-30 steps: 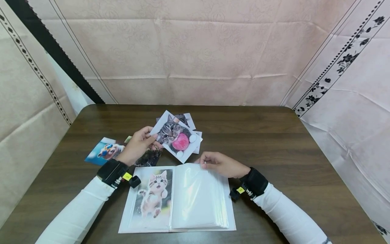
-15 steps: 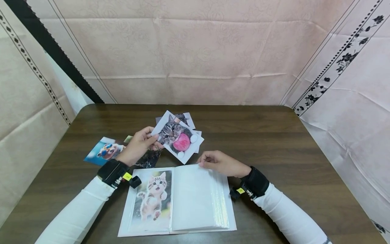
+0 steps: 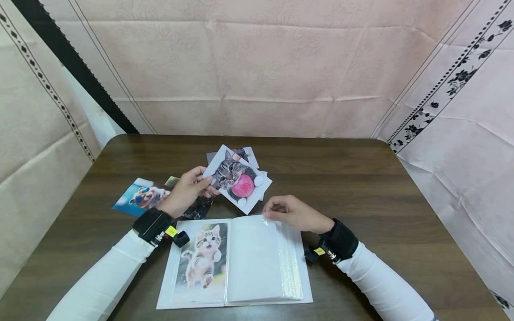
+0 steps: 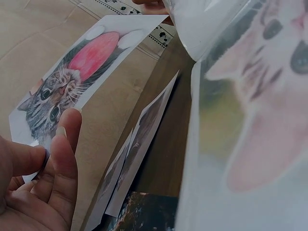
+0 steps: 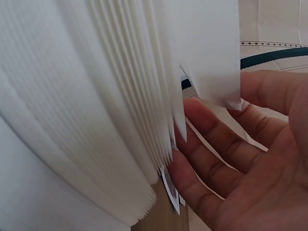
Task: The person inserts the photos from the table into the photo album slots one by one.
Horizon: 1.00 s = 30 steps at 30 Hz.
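Observation:
A photo of a grey tabby cat with a pink ball (image 3: 237,179) is pinched at its left corner by my left hand (image 3: 188,191), raised above other prints. In the left wrist view, thumb and fingers of the left hand (image 4: 43,178) grip the photo (image 4: 72,72) by its edge. Below lies an open photo album (image 3: 307,285), its left page showing a kitten photo (image 3: 202,258). My right hand (image 3: 297,214) pinches the top corner of the blank right-hand sleeve page (image 3: 253,263). In the right wrist view, the right hand (image 5: 240,159) holds that page corner (image 5: 216,62) apart from the stacked pages.
Behind the held photo lie several prints (image 3: 252,157), partly covered. A blue print of an animal in sunglasses (image 3: 142,196) and a dark print (image 3: 196,208) lie around the left wrist. The wooden table (image 3: 381,191) ends at a fabric backdrop (image 3: 261,80).
The cat photo has shifted slightly right in my left hand. My right fingers have moved a little at the page's top corner, and the glare on the sleeve has faded.

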Each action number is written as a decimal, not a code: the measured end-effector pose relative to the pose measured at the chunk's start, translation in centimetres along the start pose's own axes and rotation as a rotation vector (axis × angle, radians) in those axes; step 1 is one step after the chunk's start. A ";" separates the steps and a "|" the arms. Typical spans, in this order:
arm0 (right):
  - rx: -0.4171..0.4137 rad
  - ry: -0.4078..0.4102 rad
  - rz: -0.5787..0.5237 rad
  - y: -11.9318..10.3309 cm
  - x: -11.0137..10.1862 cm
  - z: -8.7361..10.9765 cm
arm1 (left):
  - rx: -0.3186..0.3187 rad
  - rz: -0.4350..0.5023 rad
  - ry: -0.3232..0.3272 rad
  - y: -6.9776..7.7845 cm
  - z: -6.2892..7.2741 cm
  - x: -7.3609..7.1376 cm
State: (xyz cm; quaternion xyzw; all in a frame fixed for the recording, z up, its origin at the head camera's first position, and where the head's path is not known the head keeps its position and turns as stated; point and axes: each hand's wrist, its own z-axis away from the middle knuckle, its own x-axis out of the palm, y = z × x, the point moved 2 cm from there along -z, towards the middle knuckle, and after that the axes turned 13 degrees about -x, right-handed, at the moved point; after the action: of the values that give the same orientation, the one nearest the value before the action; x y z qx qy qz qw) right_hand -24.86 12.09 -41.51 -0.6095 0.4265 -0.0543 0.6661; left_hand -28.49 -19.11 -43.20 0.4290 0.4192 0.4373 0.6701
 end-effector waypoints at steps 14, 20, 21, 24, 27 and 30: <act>0.038 0.023 0.040 -0.4 0.0 0.0 | -0.005 -0.061 -0.005 0.0 0.2 0.1; 0.053 0.030 0.061 -0.5 0.0 0.0 | 0.003 -0.067 -0.009 -0.1 0.0 0.1; 0.061 0.034 0.060 -0.6 0.0 0.0 | 0.004 -0.069 -0.007 -0.2 -0.1 0.1; 0.088 0.048 0.051 -0.6 0.0 0.0 | 0.006 -0.079 -0.001 -0.3 -0.2 0.0; 0.111 0.070 0.044 -0.7 0.0 0.1 | 0.008 -0.092 0.006 -0.4 -0.3 0.0; 0.132 0.093 0.040 -0.7 0.0 0.1 | 0.015 -0.105 0.014 -0.3 -0.3 0.0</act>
State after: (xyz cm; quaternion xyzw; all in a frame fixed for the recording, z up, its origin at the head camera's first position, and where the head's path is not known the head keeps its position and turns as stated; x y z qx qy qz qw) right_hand -24.50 11.94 -40.91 -0.5524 0.4646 -0.0971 0.6853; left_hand -28.65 -19.10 -43.60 0.4085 0.4492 0.4013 0.6858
